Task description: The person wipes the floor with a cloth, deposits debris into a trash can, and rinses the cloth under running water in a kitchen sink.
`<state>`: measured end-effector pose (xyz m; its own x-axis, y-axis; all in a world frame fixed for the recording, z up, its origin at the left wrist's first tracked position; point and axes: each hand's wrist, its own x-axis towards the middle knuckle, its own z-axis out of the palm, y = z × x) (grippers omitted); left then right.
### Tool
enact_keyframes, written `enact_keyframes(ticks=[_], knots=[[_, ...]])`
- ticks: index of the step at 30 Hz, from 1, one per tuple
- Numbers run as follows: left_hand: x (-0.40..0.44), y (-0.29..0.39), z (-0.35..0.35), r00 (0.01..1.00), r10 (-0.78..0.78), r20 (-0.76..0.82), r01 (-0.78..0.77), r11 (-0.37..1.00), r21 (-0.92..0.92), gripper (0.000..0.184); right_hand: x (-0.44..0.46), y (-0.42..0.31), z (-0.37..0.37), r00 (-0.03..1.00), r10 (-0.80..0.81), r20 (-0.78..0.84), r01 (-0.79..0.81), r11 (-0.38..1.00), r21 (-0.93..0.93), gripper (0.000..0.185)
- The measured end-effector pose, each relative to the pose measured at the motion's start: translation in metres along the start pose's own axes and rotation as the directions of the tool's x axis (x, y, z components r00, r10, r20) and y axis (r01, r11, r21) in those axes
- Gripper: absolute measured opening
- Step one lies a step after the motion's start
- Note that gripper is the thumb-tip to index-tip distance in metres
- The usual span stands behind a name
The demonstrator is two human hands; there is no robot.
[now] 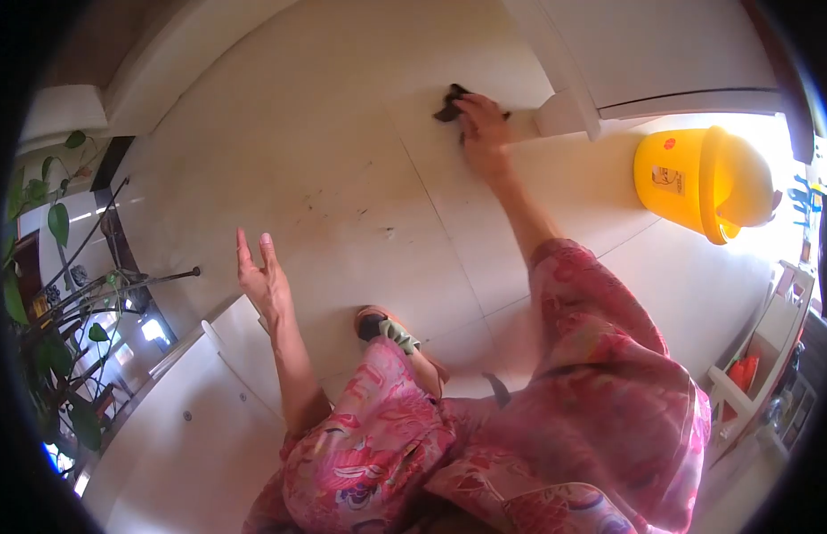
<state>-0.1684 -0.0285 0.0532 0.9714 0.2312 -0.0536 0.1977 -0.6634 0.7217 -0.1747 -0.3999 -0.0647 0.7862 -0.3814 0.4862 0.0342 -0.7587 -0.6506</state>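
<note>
My right hand (pixel 486 138) reaches out to the floor and holds a small black cloth (pixel 449 109), close to the foot of a white cabinet. The cloth is crumpled and spreads past the fingertips; motion blurs the hand slightly. To the left, my left hand (pixel 266 280) is held in the air with its fingers stretched out, holding nothing. Between the two hands, dark specks of dirt (pixel 311 209) and a small pale scrap (pixel 389 233) lie on the beige tiled floor (pixel 413 267).
A yellow lidded bin (pixel 676 173) stands at right beside the white cabinet (pixel 672 53). White furniture (pixel 200 400) and leafy plants (pixel 59 222) with a dark metal stand are at left. A white rack (pixel 761 347) is at lower right. My shoe (pixel 373 322) rests on the tiles.
</note>
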Motion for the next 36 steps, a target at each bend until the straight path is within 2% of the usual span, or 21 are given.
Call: enact_keyframes(ticks=[1, 5, 7, 10, 14, 16, 17, 19, 20, 21, 22, 23, 24, 25, 26, 28, 30, 31, 33, 34, 36], knots=[[0.000, 0.001, 0.001, 0.999, -0.037, 0.013, 0.038, 0.998, -0.054, 0.058, -0.007, -0.011, 0.015, 0.988, -0.153, 0.002, 0.153, 0.988, -0.032, 0.027], [0.002, 0.006, 0.011, 1.000, -0.031, 0.002, 0.031, 0.992, -0.123, 0.058, -0.084, -0.078, 0.040, 0.945, -0.219, 0.241, 0.166, 0.961, 0.221, 0.028], [0.002, 0.015, 0.015, 0.999, -0.046, 0.013, 0.047, 0.990, -0.133, 0.057, -0.099, -0.107, 0.019, 0.887, -0.236, 0.397, 0.089, 0.931, 0.355, 0.028], [-0.004, 0.032, 0.016, 0.998, -0.029, 0.063, 0.039, 0.984, -0.172, 0.057, -0.106, -0.104, -0.010, 0.887, -0.175, 0.427, -0.017, 0.912, 0.409, 0.030], [-0.001, 0.026, 0.012, 0.991, 0.018, 0.132, 0.005, 0.986, -0.168, 0.063, -0.067, -0.020, -0.061, 0.996, -0.078, 0.032, 0.069, 0.977, 0.204, 0.024], [-0.001, 0.022, 0.013, 0.992, 0.008, 0.130, 0.012, 0.988, -0.156, 0.063, -0.047, 0.012, -0.082, 0.986, 0.164, 0.009, -0.164, 0.985, 0.045, 0.023], [-0.001, 0.022, 0.014, 0.991, 0.007, 0.136, 0.014, 0.988, -0.155, 0.063, -0.051, 0.013, -0.081, 0.986, 0.169, 0.010, -0.169, 0.985, 0.041, 0.023], [-0.003, 0.024, 0.013, 0.992, -0.006, 0.122, 0.030, 0.982, -0.188, 0.063, -0.064, 0.007, -0.068, 0.996, 0.065, -0.064, -0.073, 0.990, -0.122, 0.024], [-0.003, 0.026, 0.013, 0.992, -0.012, 0.123, 0.035, 0.982, -0.186, 0.063, -0.094, 0.005, -0.048, 0.999, 0.004, -0.034, -0.007, 0.995, -0.104, 0.028], [-0.004, 0.029, 0.013, 0.995, -0.004, 0.096, 0.024, 0.979, -0.203, 0.060, -0.119, -0.020, -0.038, 0.990, 0.026, 0.137, -0.009, 0.993, -0.120, 0.030], [-0.004, 0.032, 0.014, 0.998, 0.006, 0.067, 0.009, 0.975, -0.223, 0.057, -0.144, -0.048, -0.029, 0.976, -0.022, 0.216, 0.036, 0.998, -0.060, 0.033], [-0.004, 0.035, 0.015, 0.998, 0.004, 0.065, 0.011, 0.973, -0.229, 0.057, -0.150, -0.091, -0.026, 0.938, 0.030, 0.344, -0.021, 0.999, -0.030, 0.032], [-0.004, 0.037, 0.015, 0.998, 0.014, 0.062, 0.003, 0.966, -0.257, 0.057, -0.163, -0.114, -0.021, 0.944, -0.087, 0.319, 0.049, 0.991, 0.127, 0.034], [-0.004, 0.039, 0.014, 0.998, 0.025, 0.058, -0.007, 0.959, -0.284, 0.058, -0.154, -0.140, -0.033, 0.903, -0.081, 0.421, -0.045, 0.959, 0.281, 0.036], [-0.004, 0.040, 0.014, 0.998, 0.024, 0.054, -0.008, 0.959, -0.285, 0.058, -0.163, -0.144, -0.027, 0.900, -0.091, 0.425, -0.079, 0.927, 0.367, 0.029], [-0.004, 0.039, 0.011, 0.997, 0.037, 0.065, -0.019, 0.967, -0.255, 0.057, -0.155, -0.136, -0.035, 0.905, -0.074, 0.418, -0.089, 0.930, 0.356, 0.031], [-0.007, 0.037, 0.008, 0.997, 0.046, 0.066, -0.029, 0.970, -0.241, 0.057, -0.130, -0.108, -0.053, 0.884, 0.002, 0.468, 0.006, 1.000, -0.016, 0.030], [-0.006, 0.037, 0.008, 0.996, 0.062, 0.068, -0.044, 0.970, -0.237, 0.056, -0.120, -0.077, -0.054, 0.979, 0.024, 0.204, -0.068, 0.974, 0.215, 0.029], [-0.007, 0.037, 0.010, 0.995, 0.063, 0.077, -0.040, 0.962, -0.269, 0.056, -0.088, -0.017, -0.066, 0.992, 0.129, 0.002, -0.127, 0.973, 0.190, 0.024], [-0.007, 0.037, 0.012, 0.994, 0.062, 0.085, -0.034, 0.954, -0.297, 0.056, -0.067, -0.005, -0.077, 0.973, 0.230, -0.033, -0.225, 0.968, 0.111, 0.028], [-0.007, 0.037, 0.014, 0.994, 0.043, 0.098, -0.013, 0.957, -0.288, 0.056, -0.069, 0.013, -0.077, 0.975, 0.200, -0.094, -0.210, 0.972, -0.109, 0.031]])
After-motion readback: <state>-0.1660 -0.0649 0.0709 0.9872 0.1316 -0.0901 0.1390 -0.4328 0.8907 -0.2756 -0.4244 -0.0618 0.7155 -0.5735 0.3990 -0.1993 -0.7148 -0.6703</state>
